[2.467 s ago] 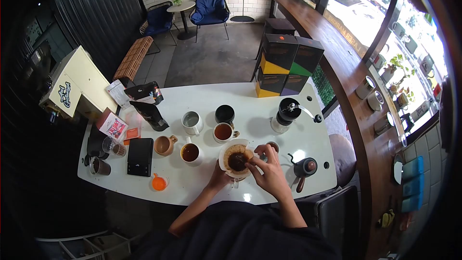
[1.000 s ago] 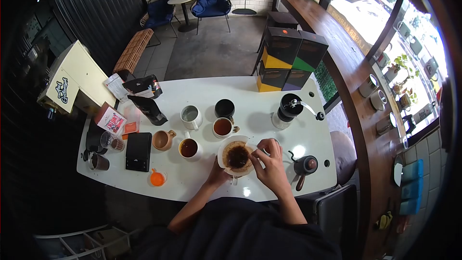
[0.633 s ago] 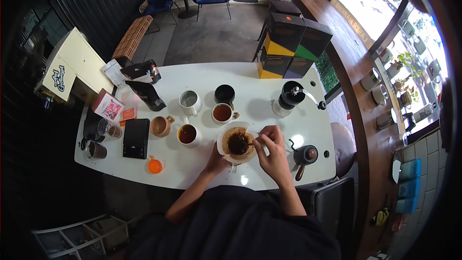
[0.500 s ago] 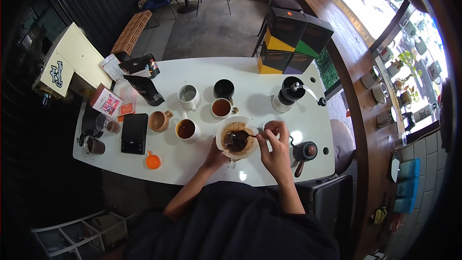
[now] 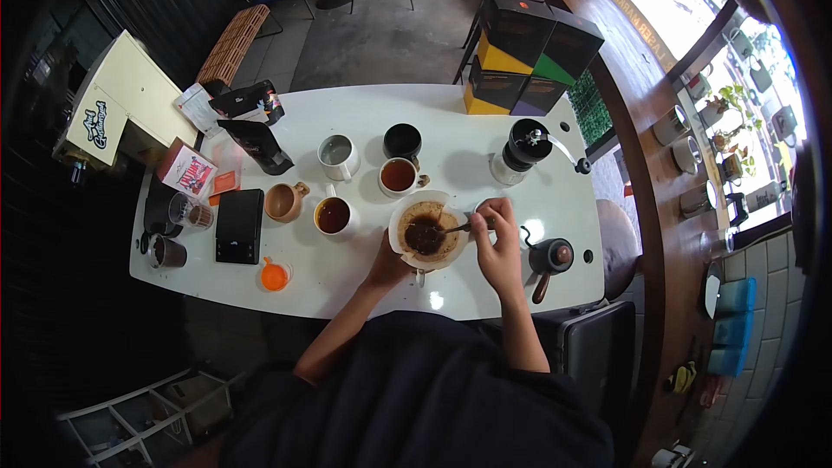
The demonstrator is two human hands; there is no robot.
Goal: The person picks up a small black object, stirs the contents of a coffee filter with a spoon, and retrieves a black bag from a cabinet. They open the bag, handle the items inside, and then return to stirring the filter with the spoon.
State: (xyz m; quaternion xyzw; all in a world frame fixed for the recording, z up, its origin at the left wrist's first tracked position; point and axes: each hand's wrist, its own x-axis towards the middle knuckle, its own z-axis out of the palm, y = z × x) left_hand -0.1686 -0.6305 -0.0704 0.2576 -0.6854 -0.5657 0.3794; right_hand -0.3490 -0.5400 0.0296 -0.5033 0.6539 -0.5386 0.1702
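A white paper filter (image 5: 406, 224) with wet, dark coffee grounds (image 5: 425, 235) sits in a dripper in front of me. My left hand (image 5: 387, 262) is wrapped round the dripper's left side, its fingers partly hidden. From the right, my right hand (image 5: 495, 238) pinches the handle of a small spoon (image 5: 456, 228), whose tip is down in the grounds. Just left of the filter stands a white mug of amber liquid (image 5: 333, 216). Behind it is a white cup of reddish-brown liquid (image 5: 399, 176). A hand grinder (image 5: 551, 257) with a wooden handle lies right of my right hand.
The white table (image 5: 390, 295) also bears a black scale (image 5: 239, 225), a brown cup (image 5: 282, 202), an orange scoop (image 5: 275, 276), a grey-white mug (image 5: 338, 157), a black cup (image 5: 402, 143), a taller grinder (image 5: 526, 146), black pouches (image 5: 256, 146) and stacked boxes (image 5: 529, 56).
The spoon has shifted within the filter and its handle lies at a different angle, with my right hand turned. The whole view has tilted slightly, so the table appears higher.
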